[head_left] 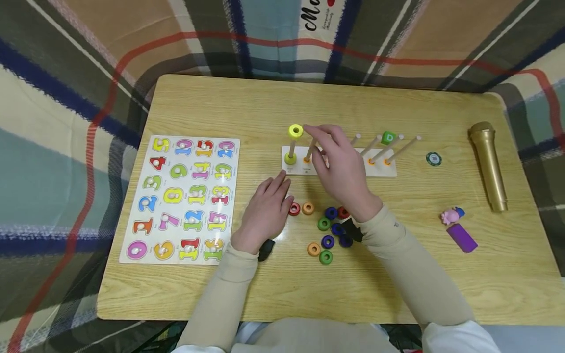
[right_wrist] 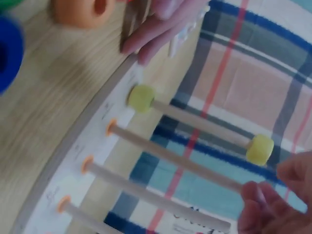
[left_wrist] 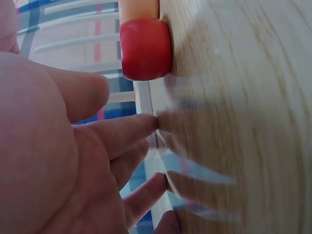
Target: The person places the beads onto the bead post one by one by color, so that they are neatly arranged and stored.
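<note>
A white peg board [head_left: 388,170] stands mid-table with several wooden pegs. One yellow ring [head_left: 295,131] sits at the tip of the leftmost peg [head_left: 292,147], and another yellow ring [head_left: 290,158] lies at that peg's foot. My right hand [head_left: 315,137] hovers just right of the top ring with its fingers straight. In the right wrist view its fingertips [right_wrist: 292,170] stand a little apart from the ring [right_wrist: 259,148]. My left hand [head_left: 278,184] lies flat on the table beside a red ring [head_left: 294,209]; the left wrist view shows its fingers [left_wrist: 131,126] pressed on the wood.
Loose rings [head_left: 328,230] in red, orange, blue and green lie in front of the board. A number puzzle [head_left: 183,198] lies at the left. A green cube [head_left: 388,137] sits on a right-hand peg. At the right are a green chip [head_left: 434,158], gold microphone [head_left: 487,164], pink toy [head_left: 451,214] and purple block [head_left: 462,238].
</note>
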A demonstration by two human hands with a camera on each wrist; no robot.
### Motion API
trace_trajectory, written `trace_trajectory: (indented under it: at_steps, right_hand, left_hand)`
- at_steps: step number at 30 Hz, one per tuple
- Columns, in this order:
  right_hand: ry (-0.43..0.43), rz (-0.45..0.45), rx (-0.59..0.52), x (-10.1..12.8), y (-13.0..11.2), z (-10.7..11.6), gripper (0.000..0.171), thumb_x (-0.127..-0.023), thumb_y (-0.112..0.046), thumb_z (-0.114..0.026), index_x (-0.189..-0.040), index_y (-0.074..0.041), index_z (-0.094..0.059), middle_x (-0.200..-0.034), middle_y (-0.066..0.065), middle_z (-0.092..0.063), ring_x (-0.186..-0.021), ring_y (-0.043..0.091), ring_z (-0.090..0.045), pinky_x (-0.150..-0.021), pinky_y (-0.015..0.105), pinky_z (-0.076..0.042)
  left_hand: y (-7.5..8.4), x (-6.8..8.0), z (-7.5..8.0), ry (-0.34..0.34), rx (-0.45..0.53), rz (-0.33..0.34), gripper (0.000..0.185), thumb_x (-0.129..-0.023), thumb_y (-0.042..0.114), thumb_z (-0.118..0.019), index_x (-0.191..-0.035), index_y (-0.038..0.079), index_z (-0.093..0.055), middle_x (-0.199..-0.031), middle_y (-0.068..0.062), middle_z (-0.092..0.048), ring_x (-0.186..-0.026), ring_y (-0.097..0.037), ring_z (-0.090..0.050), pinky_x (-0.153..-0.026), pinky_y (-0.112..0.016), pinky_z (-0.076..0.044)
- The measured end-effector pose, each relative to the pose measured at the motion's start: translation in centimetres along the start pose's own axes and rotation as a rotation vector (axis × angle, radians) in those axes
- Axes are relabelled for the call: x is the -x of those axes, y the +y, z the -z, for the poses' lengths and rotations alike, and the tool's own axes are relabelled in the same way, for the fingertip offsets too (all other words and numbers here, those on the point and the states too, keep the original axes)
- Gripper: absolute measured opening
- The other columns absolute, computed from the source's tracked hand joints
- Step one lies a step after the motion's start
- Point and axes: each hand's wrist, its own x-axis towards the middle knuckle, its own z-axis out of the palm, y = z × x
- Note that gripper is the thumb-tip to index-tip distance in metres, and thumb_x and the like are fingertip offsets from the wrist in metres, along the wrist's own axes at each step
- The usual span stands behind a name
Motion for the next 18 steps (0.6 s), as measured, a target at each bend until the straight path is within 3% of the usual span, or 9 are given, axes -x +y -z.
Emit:
trace_trajectory:
  at_steps: [6, 10, 13, 16, 18]
  right_hand:
    - [-0.134, 0.026, 0.103, -0.2, 0.2, -0.5, 0.046, -0.104, -0.011, -0.052, -0.147, -0.023, -0.057, -0.138, 0.016, -0.055, -0.091, 0.025, -0.064, -0.049, 0.033, -0.048]
    - [-0.118, 0.004, 0.089, 0.1, 0.2, -0.3, 0.041, -0.103, -0.011, -0.053, -0.142, -0.019, -0.062, -0.135, 0.014, -0.058, -0.079, 0.023, -0.062, -0.049, 0.033, -0.046]
    - [-0.148, 0.001, 0.060, 1.1, 0.3, 0.0, 0.030, -0.102, -0.011, -0.056, -0.130, -0.012, -0.068, -0.126, 0.011, -0.064, -0.076, 0.022, -0.062, -0.053, 0.035, -0.051]
    - [-0.288, 0.043, 0.081, 2.8, 0.6, -0.6, 0.020, -0.099, -0.015, -0.065, -0.117, -0.009, -0.071, -0.114, 0.008, -0.069, -0.086, 0.023, -0.067, -0.064, 0.039, -0.057]
    - [-0.411, 0.079, 0.108, 4.2, 0.8, -1.4, 0.025, -0.094, -0.024, -0.074, -0.113, -0.009, -0.072, -0.108, 0.006, -0.069, -0.090, 0.022, -0.067, -0.068, 0.039, -0.059]
  left_hand:
    - [0.0, 0.2, -0.1, -0.007, 0.020, 0.005, 0.054, -0.111, 0.034, -0.034, -0.156, 0.005, -0.040, -0.171, -0.008, -0.024, -0.159, -0.022, -0.022, -0.131, -0.037, -0.016]
    - [0.0, 0.3, -0.1, -0.006, 0.030, 0.001, 0.053, -0.111, 0.033, -0.035, -0.156, 0.005, -0.040, -0.171, -0.007, -0.024, -0.158, -0.022, -0.022, -0.131, -0.036, -0.016]
    - [-0.1, 0.2, 0.0, 0.000, 0.029, 0.001, 0.053, -0.111, 0.033, -0.035, -0.156, 0.006, -0.041, -0.171, -0.007, -0.024, -0.158, -0.023, -0.023, -0.131, -0.036, -0.017]
    - [-0.1, 0.1, 0.1, -0.001, 0.022, 0.011, 0.053, -0.112, 0.034, -0.034, -0.157, 0.008, -0.041, -0.171, -0.004, -0.023, -0.158, -0.025, -0.024, -0.131, -0.037, -0.018]
    - [-0.2, 0.1, 0.2, -0.003, 0.018, 0.021, 0.052, -0.112, 0.035, -0.032, -0.157, 0.009, -0.041, -0.171, -0.003, -0.023, -0.157, -0.026, -0.026, -0.131, -0.038, -0.020]
